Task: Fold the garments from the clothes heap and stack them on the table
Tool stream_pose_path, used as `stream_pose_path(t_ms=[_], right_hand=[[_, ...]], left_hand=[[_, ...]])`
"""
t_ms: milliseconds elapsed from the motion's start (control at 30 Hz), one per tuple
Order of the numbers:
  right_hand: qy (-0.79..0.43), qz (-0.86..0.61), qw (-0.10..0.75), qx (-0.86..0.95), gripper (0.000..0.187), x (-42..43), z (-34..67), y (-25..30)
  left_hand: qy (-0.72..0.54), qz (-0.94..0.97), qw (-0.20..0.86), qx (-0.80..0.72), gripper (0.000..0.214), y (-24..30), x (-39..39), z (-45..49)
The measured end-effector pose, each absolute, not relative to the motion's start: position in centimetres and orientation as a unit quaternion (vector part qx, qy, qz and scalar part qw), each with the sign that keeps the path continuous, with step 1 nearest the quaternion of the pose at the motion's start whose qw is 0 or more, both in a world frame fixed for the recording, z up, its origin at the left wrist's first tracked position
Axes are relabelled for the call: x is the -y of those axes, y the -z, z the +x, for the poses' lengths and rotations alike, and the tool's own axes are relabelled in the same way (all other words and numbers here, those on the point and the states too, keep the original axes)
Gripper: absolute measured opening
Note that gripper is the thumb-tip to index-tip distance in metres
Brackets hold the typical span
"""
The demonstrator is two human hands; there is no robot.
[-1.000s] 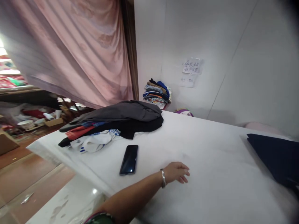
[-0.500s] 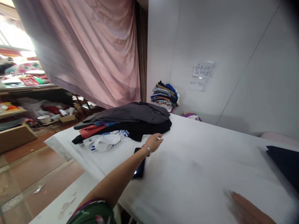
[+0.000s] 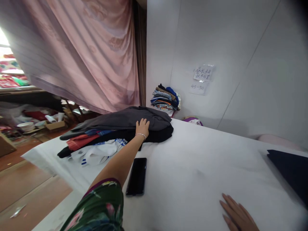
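My left hand (image 3: 142, 127) reaches over a heap of clothes and touches the dark grey garment (image 3: 117, 119) on top, its fingers stretched out. Beneath that lie a black garment (image 3: 161, 135), a red one (image 3: 83, 141) and a white one with blue marks (image 3: 101, 152). Below my left forearm a black phone (image 3: 137, 176) rests on the white table. My right hand (image 3: 237, 211) is at the lower right, low over or on the tabletop, with fingers extended and nothing in it.
Dark navy cloth (image 3: 288, 168) lies at the table's (image 3: 187, 179) right side. Folded clothes (image 3: 165, 98) are stacked beyond the far edge, by the wall with handwritten paper notes (image 3: 203, 73). A pink curtain (image 3: 103, 57) hangs at the left.
My left hand has moved from above the table beside the heap onto the dark grey garment. My right hand has come left and is sharper. The view has shifted slightly right.
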State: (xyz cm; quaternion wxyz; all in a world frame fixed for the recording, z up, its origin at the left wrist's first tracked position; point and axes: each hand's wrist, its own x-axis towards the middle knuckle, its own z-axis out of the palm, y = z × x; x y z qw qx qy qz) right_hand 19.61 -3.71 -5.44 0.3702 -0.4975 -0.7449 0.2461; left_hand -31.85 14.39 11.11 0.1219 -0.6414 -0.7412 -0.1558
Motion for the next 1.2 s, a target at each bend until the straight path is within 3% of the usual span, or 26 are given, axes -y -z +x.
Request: stream_pose_path(t_ms=[133,367,533,800,1200], right_hand=[[-0.169,-0.541,0.260,0.782,0.057,4.1,19.2,4.7],[-0.103,-0.532,0.255,0.801,0.055,4.4,18.9,4.3],[-0.078,-0.519,0.214,0.824,0.057,4.7,19.1,4.1],[-0.097,-0.527,0.218,0.816,0.059,4.7,19.2,5.0],[-0.169,-0.539,0.267,0.781,0.054,4.7,18.7,4.6]], left_hand=[[0.136,-0.651,0.129,0.736,0.057,-10.8,-16.3,-32.9],[0.123,-0.628,0.110,0.760,0.032,-12.2,-18.4,-33.0],[0.134,-0.570,0.096,0.805,0.035,-16.3,-20.2,-32.4],[0.220,-0.515,0.154,0.814,0.038,-25.0,-20.1,-30.9],[0.312,-0.544,0.230,0.744,0.034,-30.6,-17.7,-27.8]])
